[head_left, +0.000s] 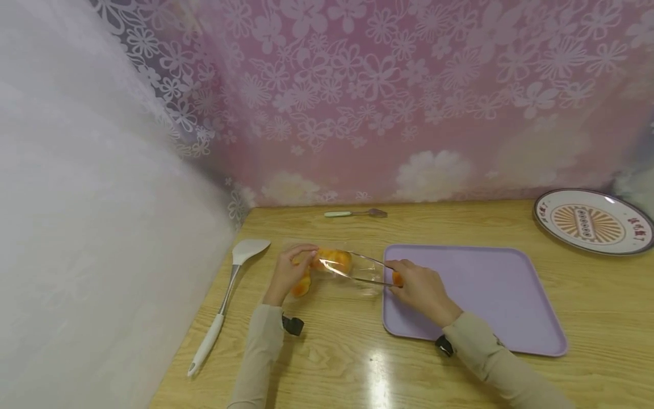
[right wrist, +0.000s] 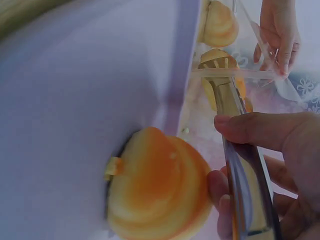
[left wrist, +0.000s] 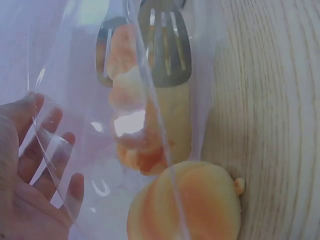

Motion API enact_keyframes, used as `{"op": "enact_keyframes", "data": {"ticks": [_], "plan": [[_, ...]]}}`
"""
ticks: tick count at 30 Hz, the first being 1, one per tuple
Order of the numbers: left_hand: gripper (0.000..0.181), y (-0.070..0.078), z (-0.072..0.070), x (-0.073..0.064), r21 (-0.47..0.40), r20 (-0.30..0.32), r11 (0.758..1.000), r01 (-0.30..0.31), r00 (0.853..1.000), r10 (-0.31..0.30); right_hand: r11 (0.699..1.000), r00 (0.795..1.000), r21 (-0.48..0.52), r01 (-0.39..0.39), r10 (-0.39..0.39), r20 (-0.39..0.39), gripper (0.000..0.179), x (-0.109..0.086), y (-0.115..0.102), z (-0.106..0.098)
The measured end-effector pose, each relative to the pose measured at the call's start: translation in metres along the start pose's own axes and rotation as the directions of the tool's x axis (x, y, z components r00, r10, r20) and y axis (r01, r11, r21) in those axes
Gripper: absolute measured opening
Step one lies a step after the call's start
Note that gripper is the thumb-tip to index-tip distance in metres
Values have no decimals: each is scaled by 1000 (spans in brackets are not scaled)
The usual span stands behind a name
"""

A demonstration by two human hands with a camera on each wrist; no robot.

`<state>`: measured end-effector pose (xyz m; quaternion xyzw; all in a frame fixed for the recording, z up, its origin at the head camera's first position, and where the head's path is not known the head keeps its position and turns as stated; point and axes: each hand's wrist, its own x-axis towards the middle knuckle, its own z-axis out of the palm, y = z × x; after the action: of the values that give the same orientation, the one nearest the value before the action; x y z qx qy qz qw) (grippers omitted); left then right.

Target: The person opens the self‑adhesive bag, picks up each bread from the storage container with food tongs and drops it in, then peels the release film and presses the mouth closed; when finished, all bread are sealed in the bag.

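Lettering showed only on the white plate (head_left: 610,221) at the far right of the head view, and none of it could be read with certainty. Dark red characters, seemingly Chinese, stood on its rim at the left and in a larger group at the right. An upright label (head_left: 585,222) in its middle, over an orange sunburst, carried a column of small round marks, too small to decipher.

wooden table (head_left: 327,352) carries tray (head_left: 490,295), spatula (head_left: 228,289), fork (head_left: 343,214) and plate (head_left: 592,222).
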<state>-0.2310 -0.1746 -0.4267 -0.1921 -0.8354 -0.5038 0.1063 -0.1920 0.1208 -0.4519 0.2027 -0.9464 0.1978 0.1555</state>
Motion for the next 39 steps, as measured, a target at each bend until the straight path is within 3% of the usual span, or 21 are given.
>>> {"op": "enact_keyframes", "data": {"ticks": [8, 15, 31, 39], "plan": [[20, 3, 1, 1, 41, 5, 999, 5, 1000, -5, 999, 997, -18, -43, 44, 64, 58, 4, -4, -3], [20, 4, 1, 0, 23, -4, 998, 50, 999, -50, 998, 993, -19, -68, 69, 92, 59, -3, -1, -15], [20, 2, 3, 0, 19, -3, 999, 30, 1000, -30, 981, 979, 59, -182, 175, 107, 62, -42, 17, -46], [18, 1, 5, 0, 33, -12, 999, 13, 1000, -12, 954, 956, 112, -279, 265, 124, 64, -70, 26, -61]]}}
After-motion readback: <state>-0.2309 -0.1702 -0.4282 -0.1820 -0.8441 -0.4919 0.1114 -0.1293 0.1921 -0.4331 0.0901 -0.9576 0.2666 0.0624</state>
